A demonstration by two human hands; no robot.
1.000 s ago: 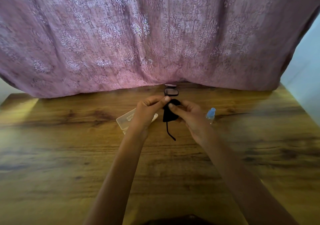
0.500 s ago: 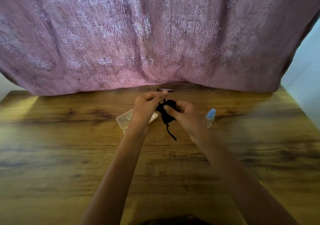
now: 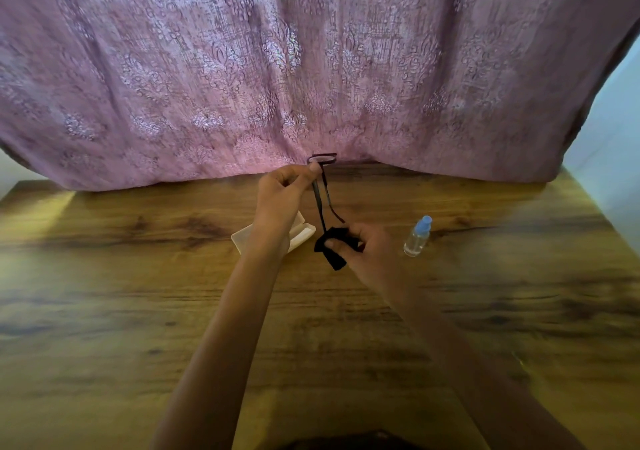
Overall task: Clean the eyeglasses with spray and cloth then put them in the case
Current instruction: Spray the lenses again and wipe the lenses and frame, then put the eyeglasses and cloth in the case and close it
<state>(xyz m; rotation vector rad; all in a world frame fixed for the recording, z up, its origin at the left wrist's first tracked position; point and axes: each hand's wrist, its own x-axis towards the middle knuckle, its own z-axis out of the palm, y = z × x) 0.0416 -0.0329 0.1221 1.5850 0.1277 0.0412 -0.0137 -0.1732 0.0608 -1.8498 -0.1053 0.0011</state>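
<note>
Left fingers [image 3: 313, 169] pinch eyeglasses [image 3: 322, 159], temples pointing toward person; right fingers [image 3: 333, 243] grip cloth [image 3: 335, 260].

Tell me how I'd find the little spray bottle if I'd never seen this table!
Look at the big brown wooden table in front of the pink patterned curtain. Near its middle, just right of the right hand holding a black cloth, stands a small clear plastic spray bottle. Only it stands upright and has a light blue cap.
</note>
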